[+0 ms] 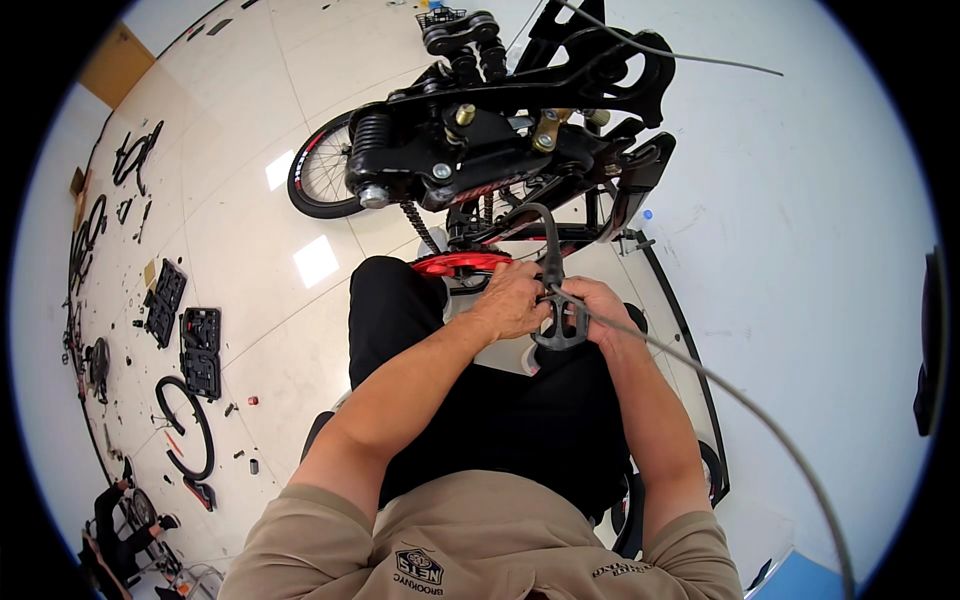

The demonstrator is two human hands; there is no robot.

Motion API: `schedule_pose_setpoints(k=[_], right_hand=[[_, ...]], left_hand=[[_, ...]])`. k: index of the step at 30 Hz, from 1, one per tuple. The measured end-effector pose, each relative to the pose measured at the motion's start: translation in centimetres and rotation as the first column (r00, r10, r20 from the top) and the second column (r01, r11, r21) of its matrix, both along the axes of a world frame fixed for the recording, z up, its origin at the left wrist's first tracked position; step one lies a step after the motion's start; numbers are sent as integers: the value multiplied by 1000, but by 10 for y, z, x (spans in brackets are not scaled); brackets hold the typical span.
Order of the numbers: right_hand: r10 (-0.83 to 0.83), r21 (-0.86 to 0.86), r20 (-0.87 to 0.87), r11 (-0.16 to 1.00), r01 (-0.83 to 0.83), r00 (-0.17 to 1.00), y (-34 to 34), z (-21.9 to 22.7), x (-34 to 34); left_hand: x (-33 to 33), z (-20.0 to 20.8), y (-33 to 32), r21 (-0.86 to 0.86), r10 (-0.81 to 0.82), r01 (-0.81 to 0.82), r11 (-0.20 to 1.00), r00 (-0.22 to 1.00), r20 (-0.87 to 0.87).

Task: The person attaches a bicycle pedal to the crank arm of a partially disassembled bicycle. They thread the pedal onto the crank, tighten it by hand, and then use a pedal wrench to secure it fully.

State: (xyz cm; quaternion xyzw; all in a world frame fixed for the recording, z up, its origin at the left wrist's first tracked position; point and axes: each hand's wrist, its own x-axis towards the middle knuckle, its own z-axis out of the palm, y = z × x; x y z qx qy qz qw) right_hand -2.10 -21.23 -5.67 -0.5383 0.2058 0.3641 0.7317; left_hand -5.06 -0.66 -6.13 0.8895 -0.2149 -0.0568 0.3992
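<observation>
Fingers: those of the left hand [510, 300] are curled around the left side of the black pedal [559, 322]; those of the right hand [603, 308] seem bent against its right edge — both appear to be gripping it.
Pedal: between the two hands, above the black trousers [480, 415], to the right of the red chainring [462, 263] and below the black bike frame [500, 95].
Good handling: probably best to let one hand steady the pedal while the other works, turning it slowly and without force if it feels tilted.
Grey cable [735, 395]: passes over the right hand toward the lower right; worth tucking clear so it cannot snag.
Dark curved piece [551, 243]: drops to the hands — whether it joins the pedal or the cable, I cannot tell.
Hidden: most fingertips and the pedal's axle end; the cable's lower end is cut off by the rim.
</observation>
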Motion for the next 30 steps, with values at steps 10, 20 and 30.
schedule_pose_setpoints(k=[10,20,30], right_hand=[[91,-277,63,958,-70,994,14,28,-6],[104,-406,212,914,-9,972,12,4,3],[193,-531,325,847,9,926,18,2,-4]], left_hand=[[-1,-6,-2,30,8,-8,1000,1000,-2],[-1,-10,-4,48,6,-7,999,999,35],[-2,-9,-6,23,24,-25,999,998,57]])
